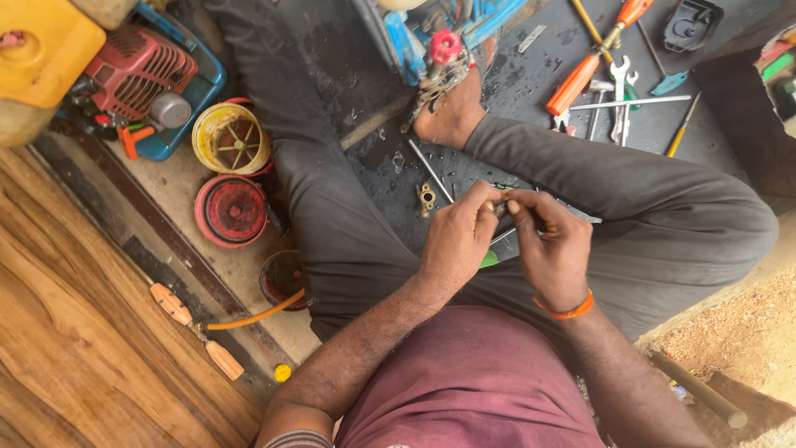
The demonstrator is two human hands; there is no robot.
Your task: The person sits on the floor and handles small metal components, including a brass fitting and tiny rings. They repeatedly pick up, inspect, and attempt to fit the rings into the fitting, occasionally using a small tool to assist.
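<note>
now both hands [506, 236], small metal part [500, 209], axis unclear

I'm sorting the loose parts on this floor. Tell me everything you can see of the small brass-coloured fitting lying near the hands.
The small brass fitting looks like dull yellow cast metal, short and knobbly, with a round opening on top. It lies alone on the dark, wet-looking floor, just left of a thin metal rod. Neither the left hand nor the right hand touches it. Finer detail is too small to tell.
</note>
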